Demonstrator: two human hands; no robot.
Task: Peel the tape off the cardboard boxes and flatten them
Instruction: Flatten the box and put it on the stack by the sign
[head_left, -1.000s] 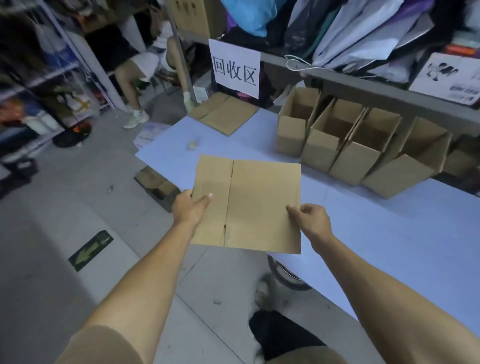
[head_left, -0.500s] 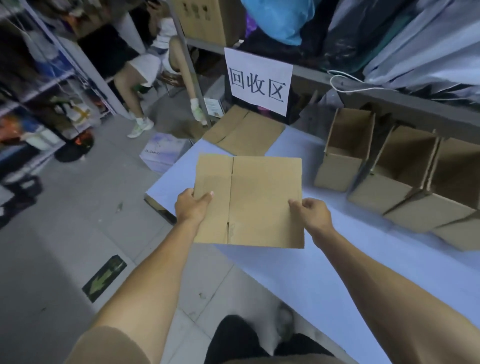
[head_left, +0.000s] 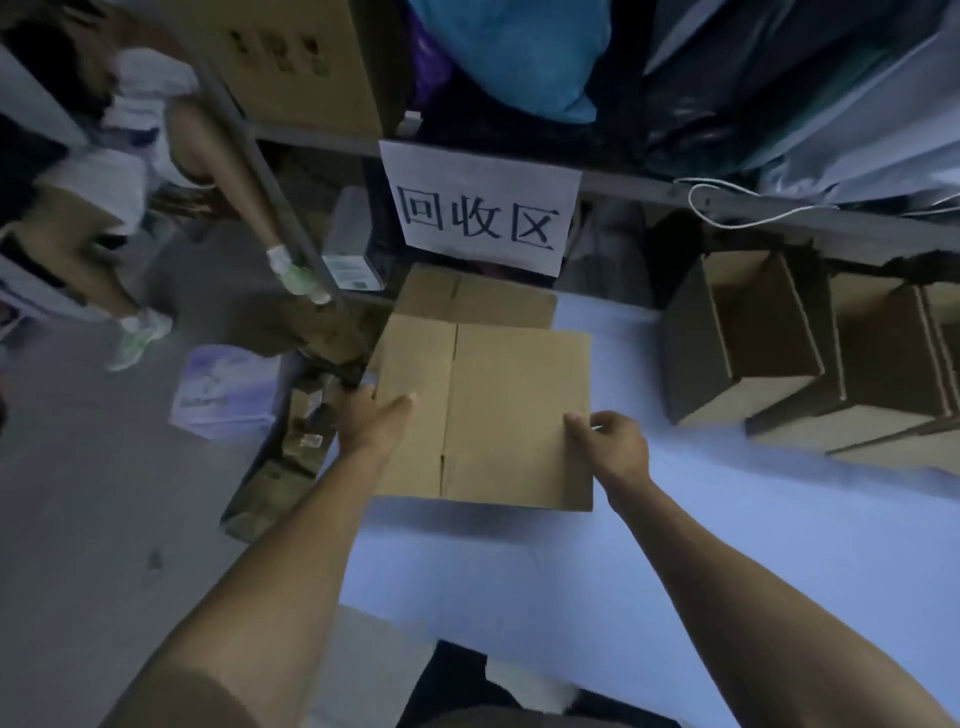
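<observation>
Head view: the flattened cardboard box (head_left: 488, 415) is held level over the pale blue surface (head_left: 675, 545), its near half toward the person and its far edge overlapping the flattened stack (head_left: 478, 299) below the paper sign (head_left: 480, 208). The left hand (head_left: 371, 418) grips the box's left edge, thumb on top; the right hand (head_left: 613, 447) pinches its right edge, fingers curled. The box's centre crease points at the stack, so the drop lies straight ahead, both hands about equally near. The open boxes (head_left: 769, 338) stand right of the sign.
</observation>
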